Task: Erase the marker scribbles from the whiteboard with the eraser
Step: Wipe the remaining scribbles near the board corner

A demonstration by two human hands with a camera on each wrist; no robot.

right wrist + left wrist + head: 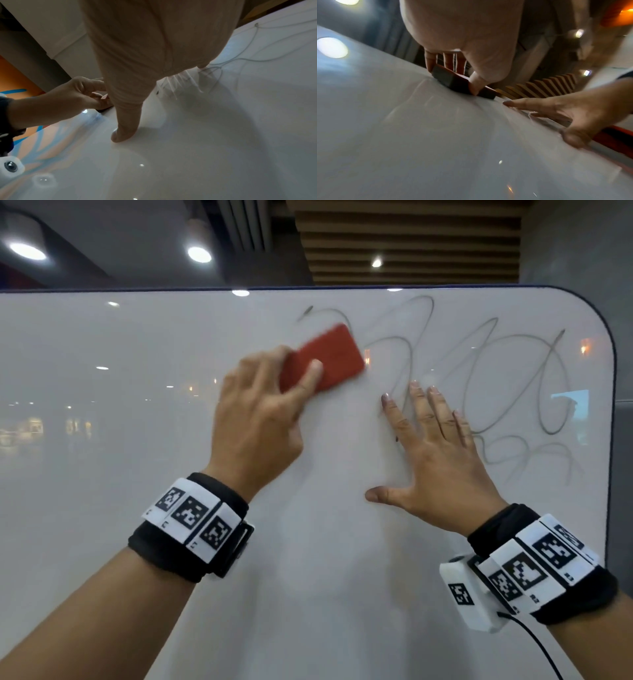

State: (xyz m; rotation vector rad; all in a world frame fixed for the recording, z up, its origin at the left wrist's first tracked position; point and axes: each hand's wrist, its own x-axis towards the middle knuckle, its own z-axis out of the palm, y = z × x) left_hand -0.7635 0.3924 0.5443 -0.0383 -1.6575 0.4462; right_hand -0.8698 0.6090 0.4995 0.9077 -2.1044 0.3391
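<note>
Red eraser point(323, 358) lying flat against whiteboard point(137, 440), at scribbles' point(486, 378) left edge. Looks light, rigid-backed, likely gliding easily; best gripped by its long edges. Left hand point(260, 419) pinching it so; right hand point(442, 453) bracing flat, fingers spread.

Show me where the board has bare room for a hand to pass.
Free: the whiteboard left of the left hand, and the wide stretch below both hands. Crowded: upper right, where the scribbles loop behind the right hand pressed flat, with only a narrow strip between it and the eraser.
</note>
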